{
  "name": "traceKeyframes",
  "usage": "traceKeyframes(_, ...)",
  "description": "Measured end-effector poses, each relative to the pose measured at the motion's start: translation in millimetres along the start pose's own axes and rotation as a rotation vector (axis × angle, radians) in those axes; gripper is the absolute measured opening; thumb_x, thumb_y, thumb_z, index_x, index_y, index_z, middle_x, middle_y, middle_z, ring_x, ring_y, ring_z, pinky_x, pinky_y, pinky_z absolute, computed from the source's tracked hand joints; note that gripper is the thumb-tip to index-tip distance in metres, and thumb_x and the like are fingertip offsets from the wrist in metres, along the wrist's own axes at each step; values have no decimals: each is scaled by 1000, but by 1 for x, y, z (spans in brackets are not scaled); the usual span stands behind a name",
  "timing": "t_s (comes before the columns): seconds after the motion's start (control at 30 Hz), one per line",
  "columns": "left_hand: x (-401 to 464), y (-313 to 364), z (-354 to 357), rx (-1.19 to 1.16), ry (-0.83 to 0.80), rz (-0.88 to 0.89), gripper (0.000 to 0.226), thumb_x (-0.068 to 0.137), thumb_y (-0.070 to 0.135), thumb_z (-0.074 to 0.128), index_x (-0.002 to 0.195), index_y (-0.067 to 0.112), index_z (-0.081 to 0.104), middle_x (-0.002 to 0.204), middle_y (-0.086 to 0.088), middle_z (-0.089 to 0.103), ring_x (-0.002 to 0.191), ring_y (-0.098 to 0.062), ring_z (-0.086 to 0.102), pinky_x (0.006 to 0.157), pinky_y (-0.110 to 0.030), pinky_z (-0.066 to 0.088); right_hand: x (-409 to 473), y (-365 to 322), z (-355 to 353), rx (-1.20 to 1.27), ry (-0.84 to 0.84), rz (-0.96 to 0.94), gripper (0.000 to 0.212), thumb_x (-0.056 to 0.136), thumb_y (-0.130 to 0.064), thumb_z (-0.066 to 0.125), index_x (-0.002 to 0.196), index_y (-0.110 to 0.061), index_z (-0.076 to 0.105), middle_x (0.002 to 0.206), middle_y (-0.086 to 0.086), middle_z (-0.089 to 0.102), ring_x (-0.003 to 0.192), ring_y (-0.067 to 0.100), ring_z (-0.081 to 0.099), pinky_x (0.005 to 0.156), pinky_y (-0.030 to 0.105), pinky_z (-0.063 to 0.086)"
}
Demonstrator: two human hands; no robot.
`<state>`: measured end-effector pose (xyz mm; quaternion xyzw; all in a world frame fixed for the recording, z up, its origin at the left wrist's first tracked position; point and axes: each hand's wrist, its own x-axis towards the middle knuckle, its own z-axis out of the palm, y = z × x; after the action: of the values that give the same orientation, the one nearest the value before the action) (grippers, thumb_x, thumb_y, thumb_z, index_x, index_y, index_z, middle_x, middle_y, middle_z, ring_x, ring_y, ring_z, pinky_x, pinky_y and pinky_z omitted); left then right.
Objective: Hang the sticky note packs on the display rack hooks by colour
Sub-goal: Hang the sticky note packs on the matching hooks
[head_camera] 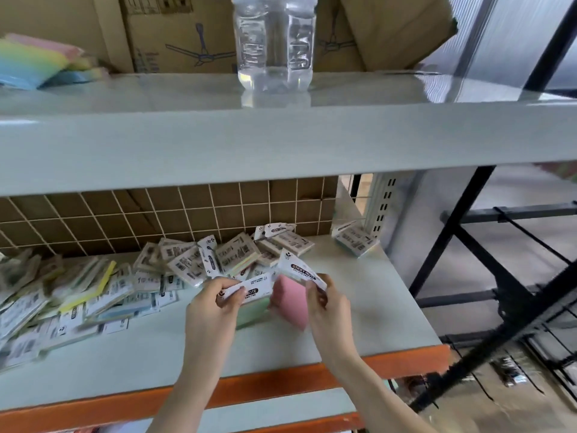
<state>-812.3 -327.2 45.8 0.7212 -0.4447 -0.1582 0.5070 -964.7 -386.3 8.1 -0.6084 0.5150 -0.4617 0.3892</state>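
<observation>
At far left on the upper shelf (281, 135) lies a stack of loose coloured pads (34, 64); to its right stand cardboard boxes (175, 35) and a clear water bottle (274, 42). On the lower shelf (359, 326), a heap of sticky note packs (131, 285) spreads from the left edge toward the centre, mostly lying label-side up, against a wire grid back panel (125, 214); a few further packs (354, 240) sit apart at the far right corner.

The left hand (215, 307) is pinched on the header card of a green pack (253, 307); the right hand (327, 307) is pinched on the header card of a pink pack (288, 303); the two packs touch between the hands, just above the shelf.

Risks, as judged: each pack is held only by its thin card, so a slip or a tear at the card could drop it back into the heap; the packs may catch on each other when drawn apart; with most labels up, colours in the heap are hard to read, so mis-sorting is likely.

The shelf surface is smooth pale grey with an orange front rail (281, 385); a black metal frame (487, 276) stands at right; no hooks are clearly visible.
</observation>
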Motion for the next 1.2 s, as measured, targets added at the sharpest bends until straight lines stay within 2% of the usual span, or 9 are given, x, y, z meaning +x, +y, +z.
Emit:
traceKeyframes(0.13,-19,36,25,-8,-2,73,12,86,10,67,81,21,63,65,15,61,61,12,55,53,-8,37,1,-5,-46,3,9,-33,16,97,-18,48,102,-25,62,62,-14,58,57,-1,51,57,18,38)
traceKeyframes(0.23,-38,64,47,-35,-27,144,25,88,11,64,80,34,57,75,19,62,70,18,57,57,-4,40,-7,-11,-90,9,33,-92,24,96,-12,49,106,-28,63,82,-17,66,77,-5,59,69,12,44)
traceKeyframes(0.47,-90,120,107,-70,-80,271,10,88,14,63,89,24,63,84,10,67,79,-5,63,64,-7,40,-32,-6,-197,-25,112,-170,29,94,-5,53,96,-34,59,61,-25,59,62,-1,54,60,9,39)
traceKeyframes(0.6,-128,151,138,-115,-119,310,8,88,12,63,87,20,63,81,11,66,79,-5,62,64,-4,39,-48,2,-254,-53,164,-179,22,92,-5,56,98,-24,64,68,-17,61,66,0,57,62,10,40)
traceKeyframes(0.73,-166,180,169,-152,-167,365,22,87,10,63,80,30,57,78,16,62,78,3,60,63,-5,40,-62,8,-306,-78,211,-144,30,93,-10,58,84,-39,55,72,-14,65,66,-2,58,62,12,42)
traceKeyframes(0.8,-184,196,184,-184,-204,394,29,87,10,63,78,35,53,76,16,61,79,9,57,62,-6,40,-70,8,-333,-106,244,-147,30,92,-11,59,79,-38,53,70,-15,64,63,-4,58,59,10,40)
traceKeyframes(0.93,-217,223,215,-221,-282,448,20,87,14,64,78,31,58,72,13,63,77,3,58,59,-9,40,-84,10,-383,-101,285,-68,5,90,-18,63,92,-23,65,73,-11,68,57,-2,57,56,11,39)
traceKeyframes(1.07,-239,250,239,-248,-386,508,10,87,22,64,78,24,60,68,12,62,70,-1,58,56,-9,38,-91,12,-420,-112,334,-1,6,86,-26,69,92,-25,67,79,-10,72,66,2,64,61,23,51)
traceKeyframes(1.2,-246,274,256,-308,-471,535,10,86,35,59,80,27,59,74,13,63,71,-11,60,59,-22,43,-89,7,-449,-123,408,-6,2,88,-23,68,86,-24,66,77,-10,71,70,5,64,62,23,50)
